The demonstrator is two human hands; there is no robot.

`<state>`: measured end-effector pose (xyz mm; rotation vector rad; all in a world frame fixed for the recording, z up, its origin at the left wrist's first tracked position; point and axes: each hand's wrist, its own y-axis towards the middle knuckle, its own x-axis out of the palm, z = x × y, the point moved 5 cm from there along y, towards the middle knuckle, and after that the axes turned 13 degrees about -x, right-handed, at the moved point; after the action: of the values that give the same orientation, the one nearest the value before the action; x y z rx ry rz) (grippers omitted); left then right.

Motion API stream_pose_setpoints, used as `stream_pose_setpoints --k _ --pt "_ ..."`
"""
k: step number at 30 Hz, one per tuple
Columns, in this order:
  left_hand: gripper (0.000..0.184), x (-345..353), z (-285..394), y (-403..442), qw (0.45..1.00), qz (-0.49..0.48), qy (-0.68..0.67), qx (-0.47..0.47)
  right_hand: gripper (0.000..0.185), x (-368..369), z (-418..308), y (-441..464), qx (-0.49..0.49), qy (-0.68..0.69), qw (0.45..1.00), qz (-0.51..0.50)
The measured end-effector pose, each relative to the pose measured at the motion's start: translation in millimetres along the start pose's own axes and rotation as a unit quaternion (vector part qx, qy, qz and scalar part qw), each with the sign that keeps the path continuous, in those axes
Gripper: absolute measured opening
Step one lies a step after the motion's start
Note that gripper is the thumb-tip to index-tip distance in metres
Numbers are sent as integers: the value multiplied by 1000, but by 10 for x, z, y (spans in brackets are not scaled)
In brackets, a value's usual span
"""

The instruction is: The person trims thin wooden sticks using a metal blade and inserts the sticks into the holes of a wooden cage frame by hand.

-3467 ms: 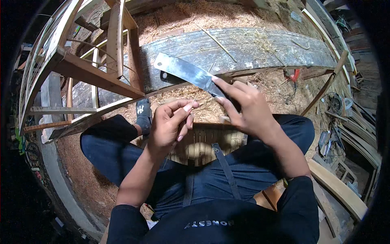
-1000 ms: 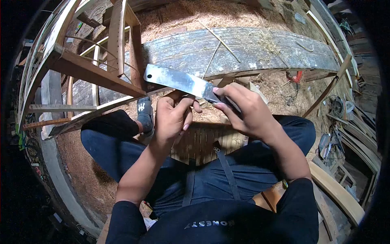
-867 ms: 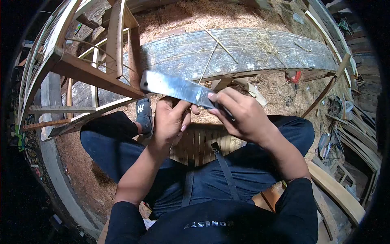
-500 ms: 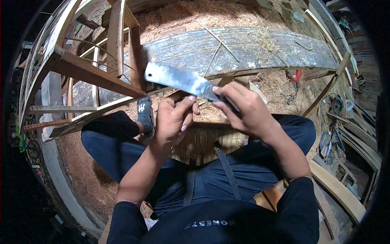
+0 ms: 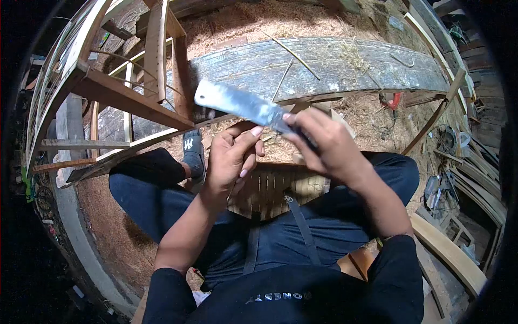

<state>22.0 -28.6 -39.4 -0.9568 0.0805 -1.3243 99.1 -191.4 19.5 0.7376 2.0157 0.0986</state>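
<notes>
My right hand (image 5: 324, 137) is wrapped round the dark handle of a cleaver (image 5: 237, 102). Its broad, shiny blade points to the left and has a small hole near the end. Just below the blade is my left hand (image 5: 234, 154), fingers curled and thumb pressed on the index finger close to the blade's lower edge. A thin stick (image 5: 231, 193) shows below the left palm; most of it is hidden by the fingers. Whether the blade touches it I cannot tell.
A long weathered plank (image 5: 237, 70) crosses in front, with thin sticks (image 5: 291, 54) and a curved hook on it. A wooden frame (image 5: 135, 102) stands at the left. A red-handled tool (image 5: 395, 100) lies beyond the plank's near edge. Boards (image 5: 450, 254) lie at the right; shavings cover the ground.
The cleaver's blade has tilted slightly and its tip has shifted a little to the right. My left hand has stayed almost in the same place.
</notes>
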Motion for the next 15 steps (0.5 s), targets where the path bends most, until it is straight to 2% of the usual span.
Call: stream_pose_setpoints --k 2,4,5,9,12,14,15 --pt "23 26 35 17 1000 22 -12 1 24 -44 39 21 -9 -14 1000 9" --pt "21 7 32 11 1000 2 -17 8 23 -14 -24 4 -25 -19 999 10" --pt "20 -49 -29 13 1000 -11 0 -18 23 1 -53 4 -40 -21 999 14" --pt "27 -20 -17 -33 999 -31 -25 -6 23 -89 157 -14 9 -57 997 46" --pt "29 -4 -13 -44 999 -31 -29 -5 23 -47 64 -25 -41 -30 998 27" --pt "31 -72 -80 1 999 -25 0 -20 23 17 -26 -38 -30 -15 999 -1" --pt "31 -45 -58 -16 1000 -17 -1 -17 23 -4 31 -40 -20 -29 999 22"
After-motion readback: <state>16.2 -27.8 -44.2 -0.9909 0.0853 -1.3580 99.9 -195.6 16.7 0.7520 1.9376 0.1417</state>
